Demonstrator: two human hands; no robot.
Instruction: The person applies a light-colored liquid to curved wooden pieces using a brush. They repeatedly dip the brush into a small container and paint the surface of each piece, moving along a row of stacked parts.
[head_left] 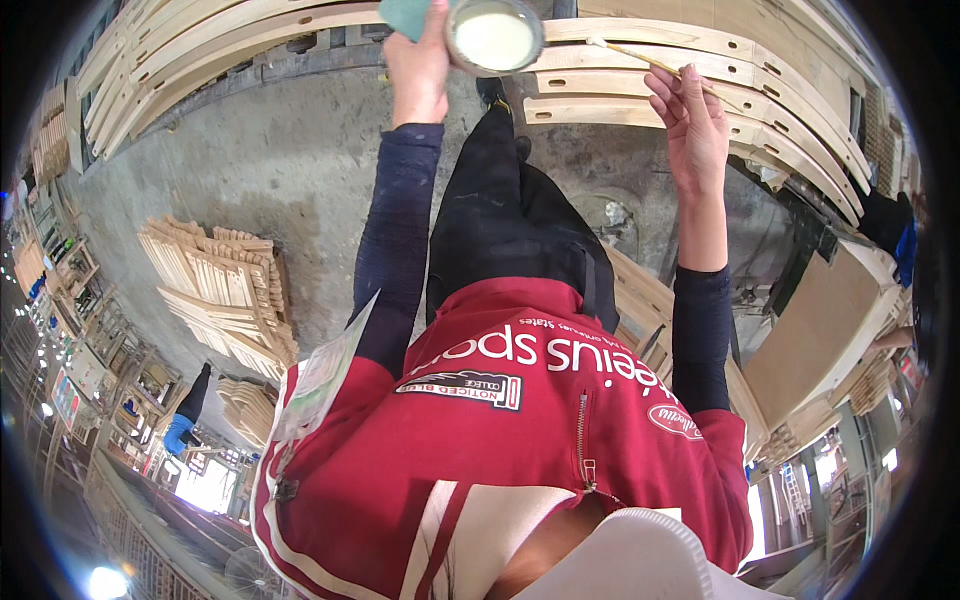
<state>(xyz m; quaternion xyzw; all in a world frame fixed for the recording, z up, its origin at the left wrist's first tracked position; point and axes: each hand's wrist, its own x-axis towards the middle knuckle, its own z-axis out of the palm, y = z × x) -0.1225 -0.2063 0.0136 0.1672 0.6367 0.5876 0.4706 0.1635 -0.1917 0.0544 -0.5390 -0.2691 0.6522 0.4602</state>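
At the top of the view my left hand [416,72] is closed around a round cup [538,48] of creamy, pale liquid. A teal sheet or pad [405,14] shows at the same hand; whether it is gripped too I cannot tell. To the right, my right hand [690,130] pinches a thin wooden stick [640,56] between thumb and fingers. The stick's white tip points left, toward the cup and apart from it. Curved pale wooden slats [640,84] with oval slots lie in rows beneath the stick and my right fingers.
More curved slats [190,55] are at the upper left. Stacked wooden parts [222,290] stand on the concrete floor [330,200]. A large cardboard-coloured box [822,335] is at the right. A person in blue [180,432] is at the far left; another person's dark-and-blue clothing [900,235] shows at the right edge.
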